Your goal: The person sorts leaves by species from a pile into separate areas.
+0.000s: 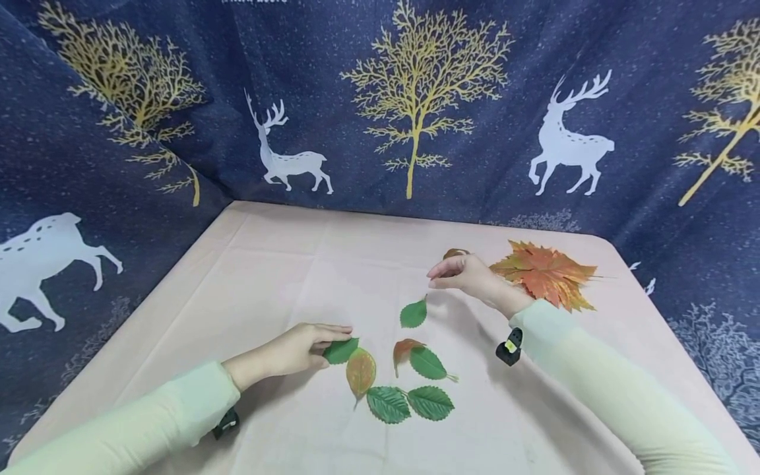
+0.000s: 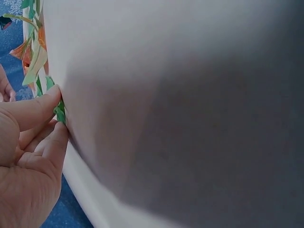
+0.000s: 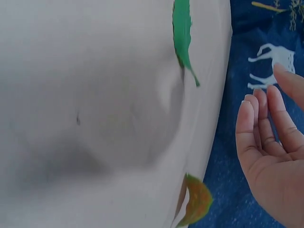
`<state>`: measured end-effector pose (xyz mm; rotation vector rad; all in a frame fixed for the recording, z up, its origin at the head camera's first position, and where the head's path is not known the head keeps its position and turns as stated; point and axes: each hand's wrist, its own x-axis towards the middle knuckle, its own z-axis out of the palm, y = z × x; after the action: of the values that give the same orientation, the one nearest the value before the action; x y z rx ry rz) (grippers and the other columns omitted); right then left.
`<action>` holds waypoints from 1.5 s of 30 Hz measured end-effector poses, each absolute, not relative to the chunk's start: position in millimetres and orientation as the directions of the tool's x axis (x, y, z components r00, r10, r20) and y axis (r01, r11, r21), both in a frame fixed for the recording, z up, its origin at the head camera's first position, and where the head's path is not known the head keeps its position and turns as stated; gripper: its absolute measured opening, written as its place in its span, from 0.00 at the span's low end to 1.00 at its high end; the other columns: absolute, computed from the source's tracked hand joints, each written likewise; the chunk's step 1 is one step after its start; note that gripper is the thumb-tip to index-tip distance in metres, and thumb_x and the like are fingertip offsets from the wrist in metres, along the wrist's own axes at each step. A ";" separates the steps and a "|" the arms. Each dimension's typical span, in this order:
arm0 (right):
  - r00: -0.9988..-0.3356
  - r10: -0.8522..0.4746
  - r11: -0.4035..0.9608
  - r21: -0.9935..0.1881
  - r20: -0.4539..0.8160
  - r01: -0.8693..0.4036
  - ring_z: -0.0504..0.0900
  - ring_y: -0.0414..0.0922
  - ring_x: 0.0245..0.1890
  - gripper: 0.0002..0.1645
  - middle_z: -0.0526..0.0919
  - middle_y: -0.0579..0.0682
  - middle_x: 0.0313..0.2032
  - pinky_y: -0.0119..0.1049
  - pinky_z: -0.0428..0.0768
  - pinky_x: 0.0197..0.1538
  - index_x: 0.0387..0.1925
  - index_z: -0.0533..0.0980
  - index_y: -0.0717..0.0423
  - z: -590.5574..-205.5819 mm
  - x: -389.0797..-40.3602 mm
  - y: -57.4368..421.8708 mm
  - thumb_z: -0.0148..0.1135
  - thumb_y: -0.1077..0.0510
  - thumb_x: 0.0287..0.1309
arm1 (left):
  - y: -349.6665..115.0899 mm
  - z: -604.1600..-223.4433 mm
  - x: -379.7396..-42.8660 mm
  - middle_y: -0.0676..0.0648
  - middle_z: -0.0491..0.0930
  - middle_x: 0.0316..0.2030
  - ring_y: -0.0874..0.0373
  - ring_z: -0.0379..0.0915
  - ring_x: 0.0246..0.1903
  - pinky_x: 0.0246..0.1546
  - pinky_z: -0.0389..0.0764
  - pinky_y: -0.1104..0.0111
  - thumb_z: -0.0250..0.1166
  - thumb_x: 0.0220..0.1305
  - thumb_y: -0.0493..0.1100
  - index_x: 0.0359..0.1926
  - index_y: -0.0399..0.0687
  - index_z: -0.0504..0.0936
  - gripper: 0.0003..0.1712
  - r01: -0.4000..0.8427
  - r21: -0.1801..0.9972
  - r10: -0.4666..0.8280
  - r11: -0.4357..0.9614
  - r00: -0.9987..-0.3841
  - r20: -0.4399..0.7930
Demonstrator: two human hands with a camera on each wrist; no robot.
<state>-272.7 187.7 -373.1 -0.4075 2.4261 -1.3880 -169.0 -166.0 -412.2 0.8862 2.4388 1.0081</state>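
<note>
A dark blue fabric backdrop printed with white deer and gold trees point(image 1: 365, 158) hangs beyond both hands. Beneath them spreads a pale pink, cloth-covered table point(image 1: 285, 284). Just beyond the right wrist lies a pile of jagged orange maple-shaped leaves point(image 1: 547, 272). The right hand point(image 1: 469, 277) is relaxed, fingers slightly bent, holding nothing; a toothed green leaf point(image 1: 413, 314) is just below its fingertips. The left hand point(image 1: 305, 344) pinches a smooth green leaf point(image 1: 340, 351), beside an oval orange-yellow leaf point(image 1: 361, 371).
</note>
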 end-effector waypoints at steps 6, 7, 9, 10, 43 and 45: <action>-0.893 -0.431 0.477 -0.873 -0.131 -0.102 0.82 0.38 0.39 0.23 0.87 0.51 0.41 0.38 0.85 0.50 0.49 0.79 0.66 -373.7 -264.9 177.5 0.70 0.56 0.54 | -166.1 -412.8 -168.1 0.38 0.67 0.67 0.40 0.69 0.62 0.58 0.79 0.65 0.67 0.54 0.26 0.63 0.34 0.72 0.33 0.420 0.715 0.667 0.559 -0.740 -0.086; -0.891 -0.436 0.478 -0.871 -0.129 -0.108 0.83 0.38 0.40 0.23 0.87 0.53 0.42 0.36 0.84 0.50 0.48 0.80 0.66 -374.0 -263.8 176.3 0.71 0.56 0.54 | -166.1 -412.8 -167.9 0.38 0.67 0.67 0.40 0.69 0.62 0.58 0.79 0.65 0.67 0.54 0.26 0.63 0.34 0.72 0.33 0.420 0.715 0.667 0.558 -0.740 -0.085; -0.888 -0.444 0.484 -0.867 -0.125 -0.120 0.83 0.38 0.41 0.22 0.87 0.56 0.44 0.33 0.84 0.51 0.48 0.80 0.65 -373.9 -261.3 174.1 0.70 0.56 0.54 | -166.2 -412.7 -167.8 0.37 0.67 0.67 0.40 0.68 0.62 0.59 0.79 0.65 0.67 0.54 0.26 0.63 0.34 0.72 0.33 0.417 0.719 0.666 0.557 -0.741 -0.085; -0.884 -0.451 0.484 -0.866 -0.121 -0.128 0.83 0.38 0.42 0.22 0.86 0.57 0.45 0.33 0.84 0.51 0.48 0.80 0.65 -373.9 -260.1 173.3 0.70 0.56 0.55 | -166.2 -412.6 -167.8 0.38 0.67 0.67 0.40 0.68 0.63 0.59 0.79 0.65 0.67 0.54 0.26 0.63 0.34 0.72 0.33 0.415 0.719 0.664 0.558 -0.743 -0.086; -0.763 -0.623 0.422 -0.895 -0.170 -0.145 0.81 0.42 0.37 0.21 0.84 0.65 0.40 0.29 0.82 0.44 0.44 0.79 0.71 -398.1 -227.8 144.1 0.72 0.65 0.48 | -165.8 -416.7 -166.9 0.40 0.66 0.68 0.41 0.69 0.63 0.60 0.78 0.64 0.66 0.54 0.27 0.64 0.36 0.72 0.33 0.393 0.726 0.647 0.564 -0.757 -0.094; -0.760 -0.628 0.428 -0.890 -0.168 -0.157 0.81 0.44 0.38 0.21 0.84 0.65 0.41 0.28 0.82 0.45 0.44 0.79 0.70 -397.8 -226.6 144.5 0.72 0.65 0.48 | -165.6 -416.9 -167.3 0.40 0.66 0.68 0.41 0.69 0.63 0.60 0.78 0.64 0.66 0.54 0.27 0.64 0.36 0.72 0.34 0.394 0.724 0.646 0.567 -0.757 -0.094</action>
<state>-226.6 144.5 -397.8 -0.6626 2.2032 -1.2992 -167.3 -165.6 -416.9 0.8484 2.4535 1.0076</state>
